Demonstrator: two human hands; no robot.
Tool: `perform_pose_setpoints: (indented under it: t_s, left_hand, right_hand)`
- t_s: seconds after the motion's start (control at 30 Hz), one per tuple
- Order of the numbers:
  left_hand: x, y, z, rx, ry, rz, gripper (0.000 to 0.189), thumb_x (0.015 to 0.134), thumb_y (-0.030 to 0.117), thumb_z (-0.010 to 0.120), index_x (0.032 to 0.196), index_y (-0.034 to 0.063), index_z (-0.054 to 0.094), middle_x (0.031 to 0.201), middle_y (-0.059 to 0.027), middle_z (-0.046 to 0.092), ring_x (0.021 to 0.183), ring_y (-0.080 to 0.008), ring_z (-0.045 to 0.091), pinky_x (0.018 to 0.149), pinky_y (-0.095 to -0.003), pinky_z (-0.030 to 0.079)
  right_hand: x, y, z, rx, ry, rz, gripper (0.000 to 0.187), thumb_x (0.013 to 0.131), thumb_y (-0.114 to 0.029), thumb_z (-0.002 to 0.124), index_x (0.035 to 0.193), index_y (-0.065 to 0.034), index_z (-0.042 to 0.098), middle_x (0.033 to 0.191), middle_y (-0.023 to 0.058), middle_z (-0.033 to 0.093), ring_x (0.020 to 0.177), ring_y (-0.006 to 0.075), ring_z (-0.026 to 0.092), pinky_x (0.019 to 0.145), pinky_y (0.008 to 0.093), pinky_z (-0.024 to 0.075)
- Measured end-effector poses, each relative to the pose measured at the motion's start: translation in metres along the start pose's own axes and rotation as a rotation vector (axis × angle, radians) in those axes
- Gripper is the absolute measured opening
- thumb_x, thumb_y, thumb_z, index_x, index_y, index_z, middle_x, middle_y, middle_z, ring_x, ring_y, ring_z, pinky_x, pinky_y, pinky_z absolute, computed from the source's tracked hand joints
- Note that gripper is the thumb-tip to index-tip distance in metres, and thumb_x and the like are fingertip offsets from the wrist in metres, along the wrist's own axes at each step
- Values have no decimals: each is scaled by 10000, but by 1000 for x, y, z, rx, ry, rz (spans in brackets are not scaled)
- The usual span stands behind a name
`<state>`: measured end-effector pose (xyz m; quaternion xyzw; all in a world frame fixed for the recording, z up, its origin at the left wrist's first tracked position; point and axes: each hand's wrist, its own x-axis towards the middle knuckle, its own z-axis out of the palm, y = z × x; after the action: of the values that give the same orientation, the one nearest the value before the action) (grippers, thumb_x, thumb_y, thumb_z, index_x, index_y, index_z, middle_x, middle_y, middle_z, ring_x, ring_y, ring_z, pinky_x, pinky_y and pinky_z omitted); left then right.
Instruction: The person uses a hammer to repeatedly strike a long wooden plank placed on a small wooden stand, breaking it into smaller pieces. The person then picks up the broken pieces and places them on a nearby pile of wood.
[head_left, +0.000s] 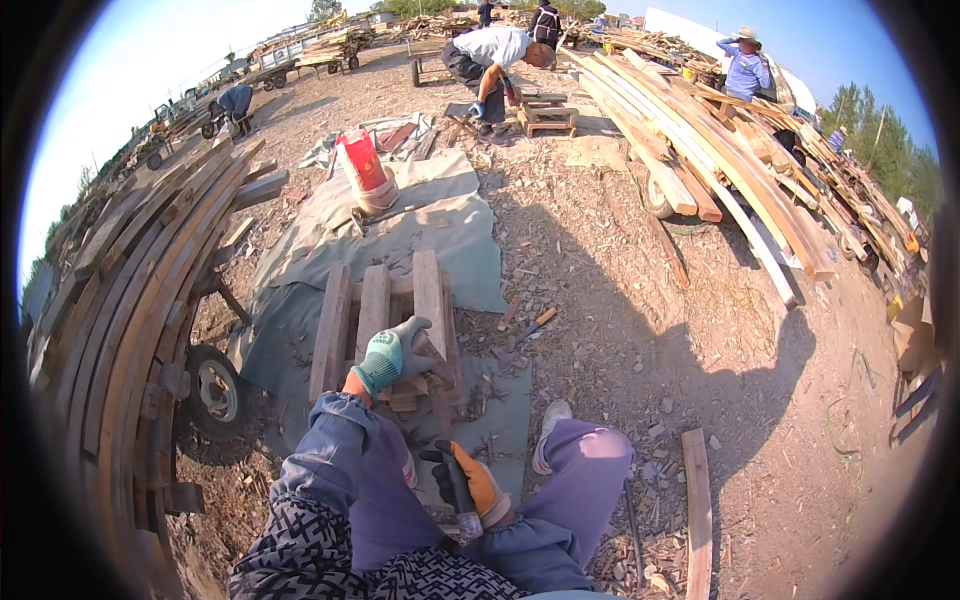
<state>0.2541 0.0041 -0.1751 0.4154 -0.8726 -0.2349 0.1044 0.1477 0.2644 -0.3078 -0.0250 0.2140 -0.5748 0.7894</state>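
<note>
My left hand (394, 354), in a teal and grey knit glove, is at the near end of a small slatted wooden frame (373, 304). Its thumb and fingers are apart around a board's end, but whether they grip it is unclear. Between my knees is my right hand (471, 478), in an orange and black glove. The fingers curl around a dark object with a grey cylindrical end (469, 525); most of it is hidden. A hammer (534, 328) with a yellow-tipped handle lies on the ground, right of the frame.
At left, long boards (142, 300) load a cart with a rubber wheel (216, 391). More lumber (720, 165) is piled at right. A bucket (375, 191) holding a red bag stands on a green tarp (450, 232). A person (491, 56) bends over another wooden frame (547, 116).
</note>
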Motion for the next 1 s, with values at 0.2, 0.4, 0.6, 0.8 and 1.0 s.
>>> perform_pose_setpoints:
  t_s: [0.2,0.4,0.6,0.8,1.0]
  left_hand:
    - [-2,-4,11,75,59,157,652,834,355,817,1385,112,569,1137,-227,719,1038,-389,719,903,-446,572]
    - [-1,-3,14,-108,178,85,473,967,377,707,1315,70,617,953,-185,744,926,-374,740,819,-443,580]
    - [21,-6,13,-155,207,71,433,1043,434,573,1294,89,647,1047,-217,755,953,-398,736,820,-463,567]
    - [54,-26,16,-176,137,48,431,1078,445,460,1247,108,668,1048,-249,731,1027,-455,684,891,-513,524]
    - [75,-35,14,-93,52,23,489,1088,476,408,1318,129,666,1172,-171,735,1122,-379,687,969,-447,514]
  right_hand:
    - [7,0,-7,70,-86,37,431,1117,-390,505,1454,-126,555,921,15,634,677,108,587,566,292,502]
    - [-6,-19,7,-406,106,-165,351,1125,-281,482,1337,-47,635,896,52,680,642,147,617,563,305,520]
    - [8,-52,28,-699,493,-110,378,1022,-359,643,1228,-45,675,770,68,646,568,153,564,508,331,468]
    - [18,-78,32,-729,579,-114,352,1008,-376,675,1200,-80,676,730,74,625,515,165,533,464,340,425]
    - [26,-93,30,-834,620,-166,277,986,-316,722,1144,-93,672,712,55,612,553,168,539,490,347,433]
